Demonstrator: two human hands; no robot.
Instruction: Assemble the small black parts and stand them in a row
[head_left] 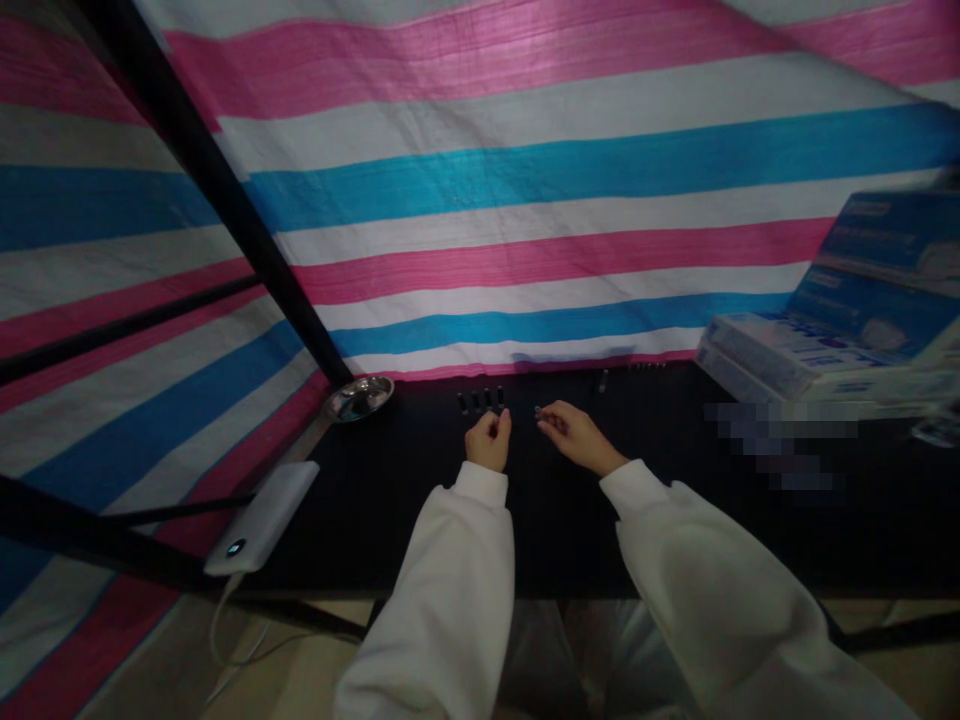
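Note:
My left hand [489,440] is closed with its fingers curled, just in front of a row of several small dark cylinders [487,398] on the black table. What it holds, if anything, is hidden. To its right, my right hand [574,432] pinches a tiny shiny piece [538,412] between thumb and fingers; its kind is too small to make out. The two hands are apart. One more small cylinder [603,380] stands beyond my right hand, near the table's back edge.
A shiny metal dish [360,398] sits at the back left. Nearer on the left lies a white power bank [262,520] with a cable. Blue and white boxes [862,300] are stacked at the right. A row of tiny pieces [646,366] lies along the back edge, before a striped sheet [525,240].

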